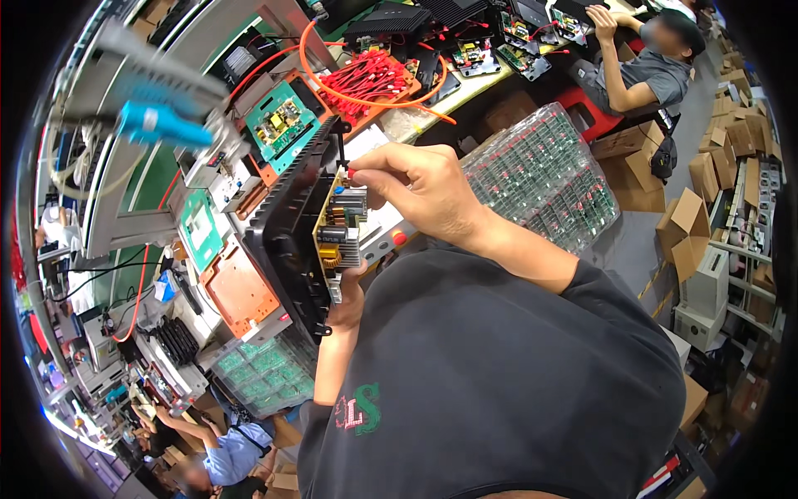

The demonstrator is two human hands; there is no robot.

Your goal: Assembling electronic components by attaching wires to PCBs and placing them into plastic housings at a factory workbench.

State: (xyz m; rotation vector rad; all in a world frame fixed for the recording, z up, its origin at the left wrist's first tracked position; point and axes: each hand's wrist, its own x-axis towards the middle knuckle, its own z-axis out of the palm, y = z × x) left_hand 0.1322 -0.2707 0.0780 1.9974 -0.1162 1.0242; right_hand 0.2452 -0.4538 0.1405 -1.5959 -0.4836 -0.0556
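Both hands hold a circuit board against a black housing, close to the chest.

The left hand (347,301) grips the circuit board's (339,229) lower edge; the right hand (420,190) pinches its top, beside the black housing (287,229). Beyond lie stacked board trays (549,170), then red cables (366,76) on the worktop (465,90).

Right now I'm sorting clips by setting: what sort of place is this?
Probably an electronics assembly workshop: the hands hold a black finned housing with a circuit board, clear plastic trays of green boards sit nearby, and red wire bundles lie on the bench.
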